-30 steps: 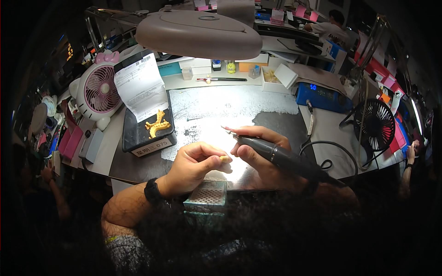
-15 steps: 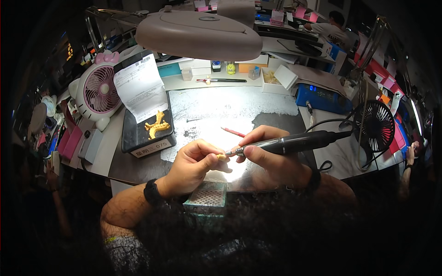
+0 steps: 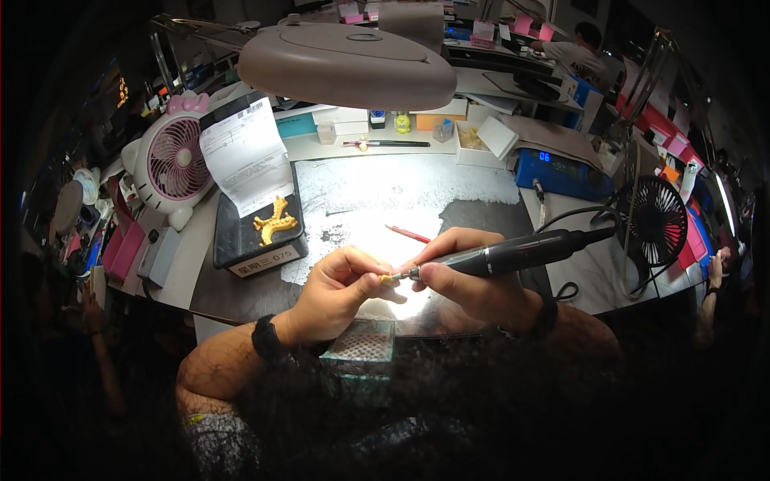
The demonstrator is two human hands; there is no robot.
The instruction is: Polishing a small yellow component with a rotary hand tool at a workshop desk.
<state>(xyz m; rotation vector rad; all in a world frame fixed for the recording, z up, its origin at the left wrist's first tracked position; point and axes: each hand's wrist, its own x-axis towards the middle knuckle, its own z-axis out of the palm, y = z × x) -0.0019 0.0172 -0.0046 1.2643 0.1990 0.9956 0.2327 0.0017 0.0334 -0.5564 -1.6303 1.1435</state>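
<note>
Between the thumb and fingers of my left hand [image 3: 335, 290] is a small yellowish piece [image 3: 388, 280], possibly a dental crown; the fingertips cover part of it. My right hand [image 3: 469, 290] grips a thick black rotary handpiece [image 3: 517, 252] like a pen. Its metal tip meets or nearly meets the small piece; I cannot tell if they touch. Both hands are close together over the brightly lit mat [image 3: 361, 184]. Just beyond the right fingers lies a red pencil-like tool [image 3: 409, 233]. Yellow jaw models [image 3: 275, 223] rest in a black tray [image 3: 227, 240] on the left.
A lamp [image 3: 345, 68] hangs low over the bench. The handpiece's cord runs right, near a blue control box [image 3: 561, 172] and a black fan [image 3: 651, 218]. A paper slip [image 3: 247, 152] leans on the tray beside a pink fan [image 3: 175, 152]. A mesh-topped box [image 3: 361, 345] sits below my hands.
The handpiece has tilted and shifted slightly, its tip staying at the small piece. The lit digits on the blue box differ. My left hand keeps its pinch.
</note>
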